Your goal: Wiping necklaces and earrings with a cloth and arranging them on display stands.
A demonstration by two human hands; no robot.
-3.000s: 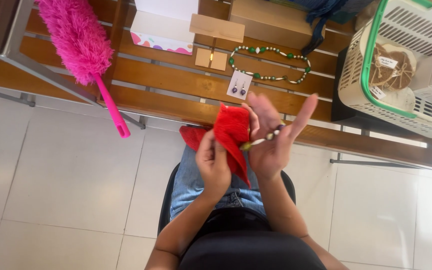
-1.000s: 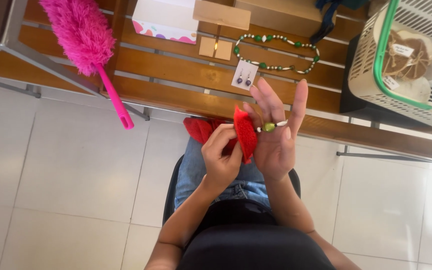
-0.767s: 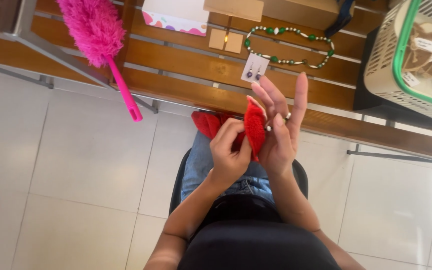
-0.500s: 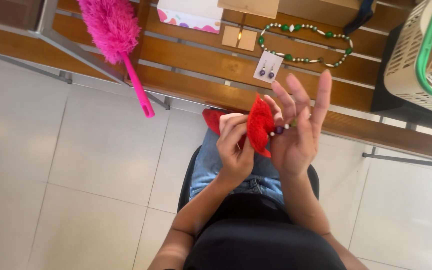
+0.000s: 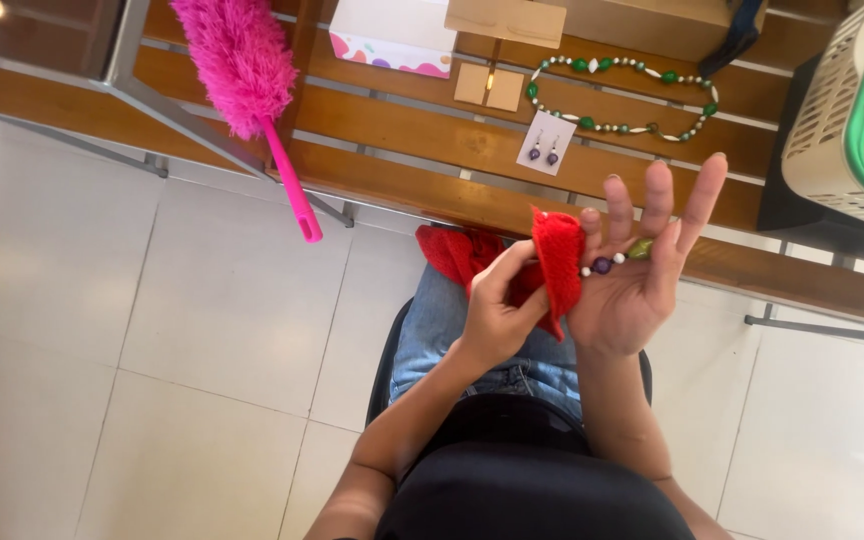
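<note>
My left hand point(image 5: 497, 305) pinches a red cloth point(image 5: 556, 262) and presses it against the palm of my right hand point(image 5: 637, 270). Across that palm lies a short string of beads point(image 5: 614, 260), white, purple and green, with the fingers spread upward. More red cloth point(image 5: 457, 250) is bunched on my lap over blue jeans. On the wooden bench ahead lie a green and white bead necklace point(image 5: 617, 95) and a small white card with purple earrings point(image 5: 546, 153).
A pink feather duster point(image 5: 242, 75) leans on the bench at the left. A white box with coloured spots point(image 5: 392, 35), small cardboard tags point(image 5: 489, 87) and a plastic basket point(image 5: 847, 110) at the right also sit on the wooden bench point(image 5: 402, 130). White tiled floor lies below.
The view has shifted so the bench objects slid rightward. My left hand kept rubbing the red cloth over the beads in my right palm, and the fingers of the right hand spread wider.
</note>
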